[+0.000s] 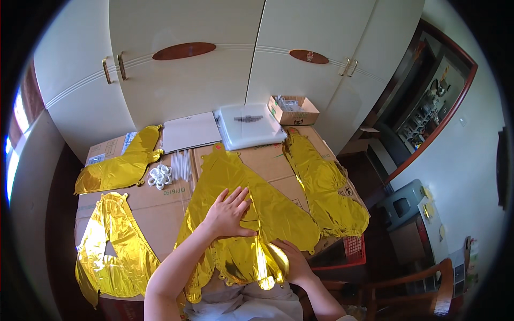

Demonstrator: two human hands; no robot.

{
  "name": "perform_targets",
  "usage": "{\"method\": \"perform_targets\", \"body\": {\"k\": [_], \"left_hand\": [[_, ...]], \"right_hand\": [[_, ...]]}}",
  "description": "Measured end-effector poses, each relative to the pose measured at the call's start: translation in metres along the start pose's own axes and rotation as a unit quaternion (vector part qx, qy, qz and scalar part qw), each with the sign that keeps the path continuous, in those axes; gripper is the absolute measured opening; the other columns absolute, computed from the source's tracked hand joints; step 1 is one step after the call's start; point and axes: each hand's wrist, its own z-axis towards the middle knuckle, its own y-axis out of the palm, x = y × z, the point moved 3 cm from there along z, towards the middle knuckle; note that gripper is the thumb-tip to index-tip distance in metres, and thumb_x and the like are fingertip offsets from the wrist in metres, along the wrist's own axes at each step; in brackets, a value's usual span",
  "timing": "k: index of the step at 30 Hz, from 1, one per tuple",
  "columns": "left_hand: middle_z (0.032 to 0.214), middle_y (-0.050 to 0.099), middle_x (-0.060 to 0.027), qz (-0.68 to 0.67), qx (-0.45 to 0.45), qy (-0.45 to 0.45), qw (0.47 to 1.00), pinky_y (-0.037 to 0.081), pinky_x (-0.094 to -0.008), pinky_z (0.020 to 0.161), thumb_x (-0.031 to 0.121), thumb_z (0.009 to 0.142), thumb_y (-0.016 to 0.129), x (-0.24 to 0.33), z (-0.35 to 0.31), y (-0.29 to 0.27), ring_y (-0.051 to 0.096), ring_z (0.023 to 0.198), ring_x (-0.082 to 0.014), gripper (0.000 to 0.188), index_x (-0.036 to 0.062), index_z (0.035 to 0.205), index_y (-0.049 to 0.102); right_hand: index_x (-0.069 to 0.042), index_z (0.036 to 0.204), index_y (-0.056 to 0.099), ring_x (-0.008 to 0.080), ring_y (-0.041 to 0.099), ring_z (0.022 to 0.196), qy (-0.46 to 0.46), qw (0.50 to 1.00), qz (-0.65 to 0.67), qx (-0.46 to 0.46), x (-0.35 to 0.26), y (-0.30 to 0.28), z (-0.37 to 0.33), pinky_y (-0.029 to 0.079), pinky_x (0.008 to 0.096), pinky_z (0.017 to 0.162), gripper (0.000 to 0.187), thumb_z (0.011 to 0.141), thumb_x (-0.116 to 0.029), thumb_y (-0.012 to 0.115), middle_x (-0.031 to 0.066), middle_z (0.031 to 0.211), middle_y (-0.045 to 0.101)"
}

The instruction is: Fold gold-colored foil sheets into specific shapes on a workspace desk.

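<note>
Lying on the cardboard [152,211], between other gold foils [326,198] to its left and right, the middle foil [227,171] spreads toward the person's lap [241,307], its near part raised and creased. The left hand [229,215] is placed flat upon it with fingers apart, gripping nothing, while the right hand [297,264] is at the near right edge, partly hidden by foil, so I cannot tell if it pinches anything. The step in hand seems to be smoothing or folding this foil, and the next move probably calls for firm left pressure and a gentle right pull.
</note>
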Motion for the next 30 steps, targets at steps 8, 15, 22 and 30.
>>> {"method": "perform_targets", "body": {"k": [8, 15, 22, 30], "left_hand": [[0.150, 0.033, -0.0173, -0.003, 0.004, 0.000, 1.000, 0.021, -0.0488, 0.114, 0.082, 0.069, 0.051, 0.001, 0.000, -0.002, 0.026, 0.142, -0.0291, 0.100, 0.0055, 0.135, 0.046], [0.150, 0.033, -0.0171, -0.005, -0.001, -0.004, 1.000, 0.021, -0.0488, 0.114, 0.081, 0.069, 0.052, 0.000, 0.000, -0.002, 0.027, 0.142, -0.0291, 0.100, 0.0057, 0.135, 0.045], [0.150, 0.032, -0.0173, -0.004, -0.004, 0.002, 1.000, 0.021, -0.0492, 0.114, 0.080, 0.070, 0.052, 0.001, 0.001, -0.002, 0.027, 0.142, -0.0292, 0.100, 0.0056, 0.136, 0.044], [0.150, 0.032, -0.0176, -0.005, -0.003, 0.004, 1.000, 0.020, -0.0494, 0.114, 0.081, 0.071, 0.049, -0.001, 0.000, -0.001, 0.026, 0.142, -0.0296, 0.100, 0.0053, 0.135, 0.044]], "right_hand": [[-0.006, 0.119, 0.061, 0.0264, 0.051, 0.123, -0.073, 0.996, -0.029, 0.049, -0.016, -0.011, 0.008, 0.040, 0.0406, 0.102, 0.041, 0.083, -0.022, 0.068, 0.0071, 0.129, 0.057], [-0.007, 0.125, 0.058, 0.0275, 0.048, 0.127, -0.079, 0.996, -0.020, 0.029, -0.015, -0.015, 0.006, 0.037, 0.0426, 0.105, 0.048, 0.082, -0.026, 0.068, 0.0081, 0.133, 0.055], [-0.010, 0.127, 0.058, 0.0269, 0.046, 0.129, -0.103, 0.994, -0.019, 0.017, -0.021, -0.018, 0.010, 0.036, 0.0445, 0.106, 0.049, 0.086, -0.035, 0.065, 0.0064, 0.136, 0.053], [-0.010, 0.124, 0.060, 0.0251, 0.043, 0.132, -0.121, 0.991, -0.054, -0.023, -0.015, -0.008, 0.009, 0.033, 0.0463, 0.109, 0.047, 0.089, -0.042, 0.060, 0.0072, 0.136, 0.052]]}}
